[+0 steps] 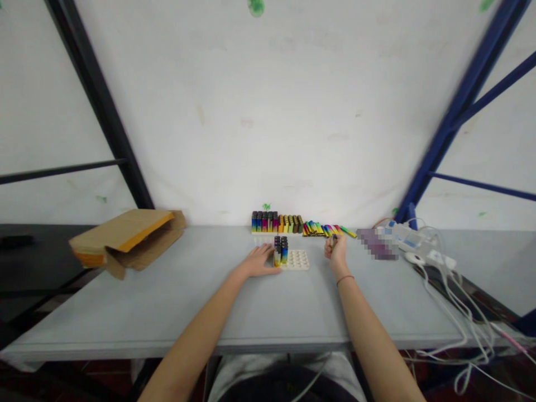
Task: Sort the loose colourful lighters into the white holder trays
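My left hand spans the left end of a white tray with round holes, its thumb along the front edge and its fingers towards the back. Several lighters with black tops and coloured bodies stand upright in the tray's left part; the holes to the right show bare. Over the table to the right of the tray, my right hand is closed around a small lighter, mostly hidden by the fingers. Behind that hand lies a pile of loose multicoloured lighters.
Against the wall stand rows of black-topped lighters and yellowish ones. An open cardboard box lies at the left of the grey table. White cables and a power strip are at the right, beside a blurred patch.
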A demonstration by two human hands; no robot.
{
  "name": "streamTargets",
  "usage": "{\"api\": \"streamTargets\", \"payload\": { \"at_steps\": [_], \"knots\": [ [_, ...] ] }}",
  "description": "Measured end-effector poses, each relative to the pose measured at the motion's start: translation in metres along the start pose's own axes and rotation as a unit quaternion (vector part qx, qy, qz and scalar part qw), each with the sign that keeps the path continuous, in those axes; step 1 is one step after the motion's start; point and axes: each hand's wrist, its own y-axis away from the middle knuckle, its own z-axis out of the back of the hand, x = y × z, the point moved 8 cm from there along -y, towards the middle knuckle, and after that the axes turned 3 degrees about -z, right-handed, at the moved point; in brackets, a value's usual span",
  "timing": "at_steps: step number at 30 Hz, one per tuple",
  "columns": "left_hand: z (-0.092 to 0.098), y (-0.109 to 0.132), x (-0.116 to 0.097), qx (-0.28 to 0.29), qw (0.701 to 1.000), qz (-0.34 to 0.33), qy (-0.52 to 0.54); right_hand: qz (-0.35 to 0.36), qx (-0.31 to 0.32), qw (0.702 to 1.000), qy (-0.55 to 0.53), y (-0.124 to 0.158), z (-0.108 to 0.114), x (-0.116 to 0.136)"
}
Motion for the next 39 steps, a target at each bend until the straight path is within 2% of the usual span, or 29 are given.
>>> {"api": "streamTargets", "payload": {
  "at_steps": [4, 13, 18, 25, 28, 31, 35, 39],
  "knots": [
    [-0.001, 0.000, 0.001, 0.004, 1.000, 0.005, 0.006, -0.032, -0.005, 0.999, -0.021, 0.002, 0.002, -0.002],
    [0.002, 0.000, -0.001, -0.004, 1.000, 0.001, 0.014, -0.015, -0.037, 0.998, -0.042, 0.000, 0.010, 0.000],
    [0.003, 0.001, -0.001, -0.004, 1.000, 0.003, 0.012, -0.022, -0.021, 0.999, -0.027, 0.000, 0.005, -0.004],
    [0.002, 0.000, 0.000, -0.010, 1.000, -0.002, 0.016, -0.007, 0.007, 1.000, -0.021, -0.003, 0.002, 0.003],
    [0.002, 0.000, 0.000, -0.011, 1.000, -0.002, 0.019, -0.014, 0.062, 0.998, 0.018, 0.001, -0.014, -0.001],
    [0.003, 0.001, -0.001, -0.010, 1.000, 0.001, 0.023, 0.008, 0.167, 0.983, 0.070, 0.014, -0.039, -0.004],
    [0.004, 0.001, -0.002, -0.011, 1.000, 0.000, 0.029, 0.065, 0.299, 0.940, 0.149, 0.040, -0.067, -0.004],
    [0.003, 0.001, -0.002, -0.016, 0.999, -0.002, 0.029, 0.110, 0.367, 0.892, 0.239, 0.057, -0.078, -0.004]
  ]
}}
